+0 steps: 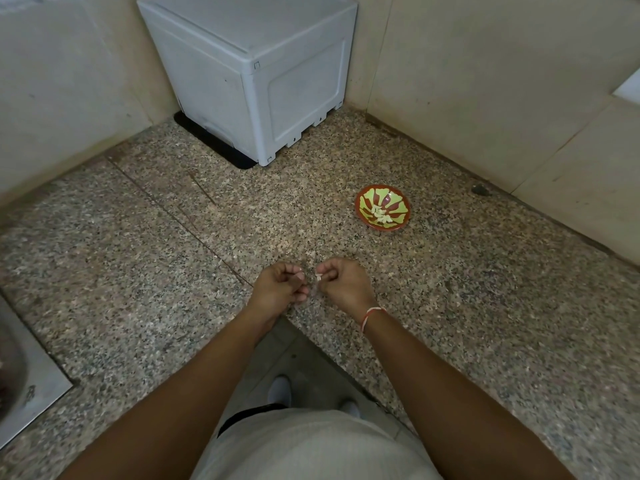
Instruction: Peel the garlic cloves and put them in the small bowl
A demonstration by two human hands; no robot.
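A steel sink [20,386] sat sunk into the speckled granite counter [138,254], far to the left of the bowl. A grey plastic box [249,71] stood in the corner, behind and left of the bowl. The left hand [280,285] had its fingers curled, thumb against fingertips, though whether it pinched a scrap of skin was too small to tell. Just beside it, not quite touching, the right hand [343,282] pinched a pale garlic clove [319,277] between thumb and fingertips — its long axis could not be read.

The small bowl [382,208] — round, shallow, glazed in red and yellow-green — lay beyond and to the right of that clove, well apart, with several peeled cloves [381,214] heaped in its bottom. The right hand was the nearer one, so the drop likely called for a reach forward and right.
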